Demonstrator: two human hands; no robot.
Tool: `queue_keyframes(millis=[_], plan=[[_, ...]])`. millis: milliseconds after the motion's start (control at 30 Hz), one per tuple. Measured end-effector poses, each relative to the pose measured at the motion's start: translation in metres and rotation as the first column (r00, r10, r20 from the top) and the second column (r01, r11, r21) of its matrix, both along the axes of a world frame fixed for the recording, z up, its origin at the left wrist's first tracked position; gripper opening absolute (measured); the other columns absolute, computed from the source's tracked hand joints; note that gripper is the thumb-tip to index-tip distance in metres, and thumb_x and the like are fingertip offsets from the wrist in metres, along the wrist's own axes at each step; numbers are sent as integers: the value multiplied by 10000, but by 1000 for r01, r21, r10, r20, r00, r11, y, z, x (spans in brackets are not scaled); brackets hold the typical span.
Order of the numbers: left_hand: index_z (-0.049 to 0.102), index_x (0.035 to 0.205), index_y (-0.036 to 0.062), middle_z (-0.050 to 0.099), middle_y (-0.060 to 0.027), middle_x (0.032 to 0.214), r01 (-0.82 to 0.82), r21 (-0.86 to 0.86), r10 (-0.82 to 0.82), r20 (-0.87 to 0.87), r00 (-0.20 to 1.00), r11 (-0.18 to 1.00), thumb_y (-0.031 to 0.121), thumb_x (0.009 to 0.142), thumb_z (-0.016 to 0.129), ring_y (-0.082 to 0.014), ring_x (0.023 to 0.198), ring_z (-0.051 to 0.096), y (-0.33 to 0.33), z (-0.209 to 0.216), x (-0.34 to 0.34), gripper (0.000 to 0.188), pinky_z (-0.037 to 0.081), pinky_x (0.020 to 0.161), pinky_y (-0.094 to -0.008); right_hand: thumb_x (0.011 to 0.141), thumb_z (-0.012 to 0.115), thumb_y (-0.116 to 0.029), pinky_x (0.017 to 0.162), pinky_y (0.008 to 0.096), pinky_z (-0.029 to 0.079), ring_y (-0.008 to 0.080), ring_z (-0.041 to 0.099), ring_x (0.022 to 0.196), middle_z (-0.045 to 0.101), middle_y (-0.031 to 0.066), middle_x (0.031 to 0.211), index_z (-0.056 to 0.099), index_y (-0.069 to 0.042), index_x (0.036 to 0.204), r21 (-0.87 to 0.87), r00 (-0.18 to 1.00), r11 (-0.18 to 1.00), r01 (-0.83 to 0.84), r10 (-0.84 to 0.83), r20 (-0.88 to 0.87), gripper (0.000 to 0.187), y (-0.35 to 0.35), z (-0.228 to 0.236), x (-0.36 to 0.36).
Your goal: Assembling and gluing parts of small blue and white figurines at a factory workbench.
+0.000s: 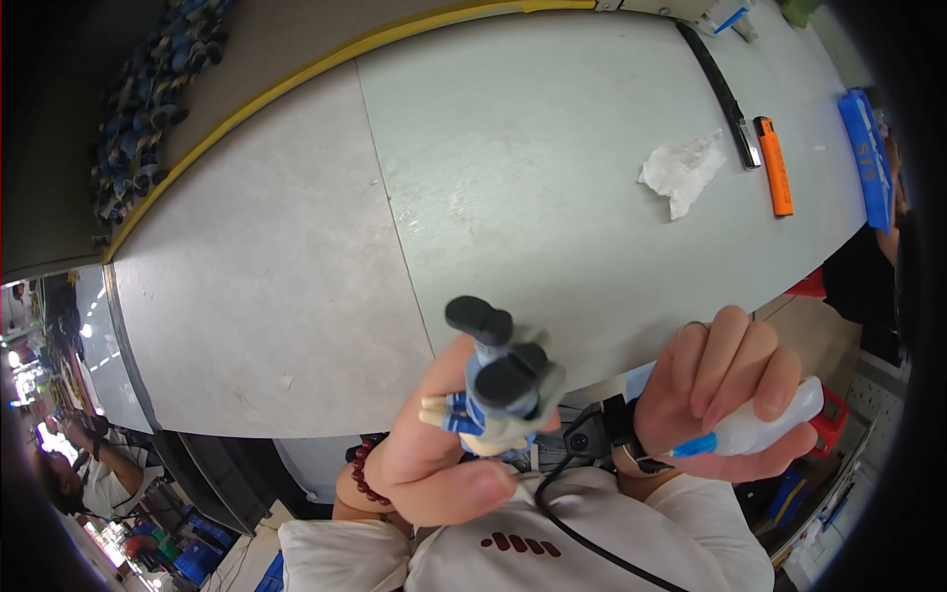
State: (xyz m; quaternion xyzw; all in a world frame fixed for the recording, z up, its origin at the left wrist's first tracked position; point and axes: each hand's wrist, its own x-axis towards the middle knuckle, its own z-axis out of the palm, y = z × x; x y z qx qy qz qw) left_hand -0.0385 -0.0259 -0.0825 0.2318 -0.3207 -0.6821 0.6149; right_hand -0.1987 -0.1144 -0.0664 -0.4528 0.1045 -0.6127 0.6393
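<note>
My left hand [434, 449] is closed around a small toy figurine [483, 395] in blue and grey. The figurine is turned upside down, with its black shoe soles facing up and its pale hand sticking out to the left. In my right hand [735, 370] lies a white squeeze bottle [774, 424] with a blue neck and a thin tip. The fingers are curled around the bottle, and its tip points left, apart from the figurine. Both hands are over the near edge of the table [276, 326].
Toward the far right lie a crumpled white tissue [683, 173], a long black-handled tool [725, 94] and an orange stick-shaped object [774, 168]. A blue tray [868, 158] is at the right edge. Many figurines [158, 109] lie beyond the yellow rail [296, 77]. Another person [109, 469] sits at far left.
</note>
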Motion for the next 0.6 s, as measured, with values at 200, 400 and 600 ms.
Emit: queue_keyframes(millis=[200, 400, 600], plan=[[339, 1057, -24, 451, -76, 864, -138, 17, 139, -141, 980, 990, 16, 709, 501, -115, 706, 407, -8, 7, -14, 386, 336, 608, -251, 820, 469, -429, 450, 201, 306, 87, 386, 578, 418, 5, 596, 527, -111, 778, 15, 997, 1000, -5, 6, -80, 326, 1, 2, 2], [332, 929, 30, 389, -26, 710, -73, 86, 60, 138, 989, 994, 31, 709, 511, -90, 599, 320, -10, 13, -10, 284, 281, 528, -232, 799, 512, -439, 446, 195, 323, 89, 386, 578, 421, -4, 607, 527, -101, 744, -61, 934, 994, -90, 63, -352, 342, 2, 14, -2], [336, 938, 26, 409, -31, 727, -75, 88, 59, 167, 984, 993, 22, 706, 531, -96, 605, 340, -7, 12, -11, 303, 302, 536, -237, 765, 551, -470, 427, 197, 308, 87, 398, 541, 423, -11, 587, 530, -83, 678, -105, 920, 994, -19, -24, -391, 397, 8, 14, 5]])
